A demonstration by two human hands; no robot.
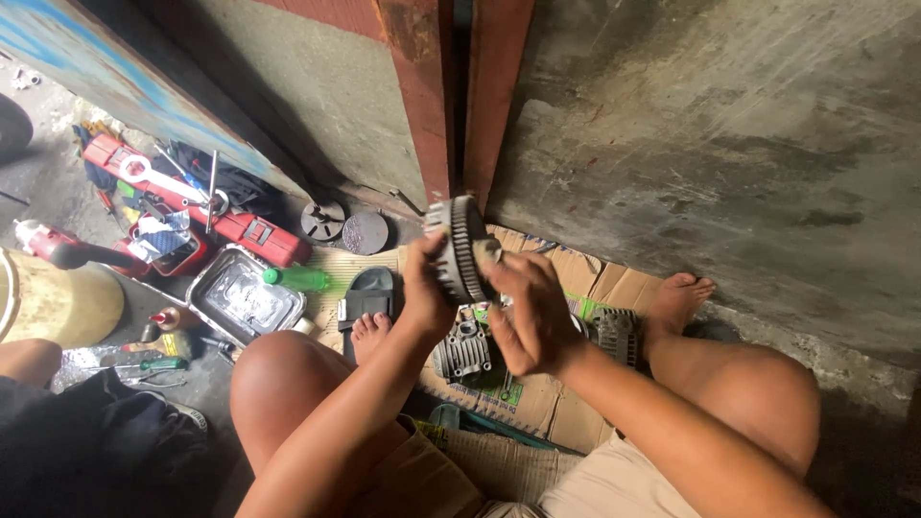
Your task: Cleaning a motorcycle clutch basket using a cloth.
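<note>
toolbox: red, open, tools inside [192, 216]
tray: metal foil, beside toolbox [245, 295]
bottle: green, lying by tray [299, 278]
sandal: black, on cardboard [367, 293]
cardboard: flattened, on floor [614, 283]
screwdriver: green handle [158, 364]

Dim, flat daylight, soft shadows, faint glare on the metal tray [245, 293], slight motion blur, wide-angle bending at edges

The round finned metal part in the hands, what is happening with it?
A person sits on flattened cardboard and holds a round finned metal part up in both hands. The left hand grips its near edge, and the right hand has its fingers on its face. Another finned engine part lies below.
</note>
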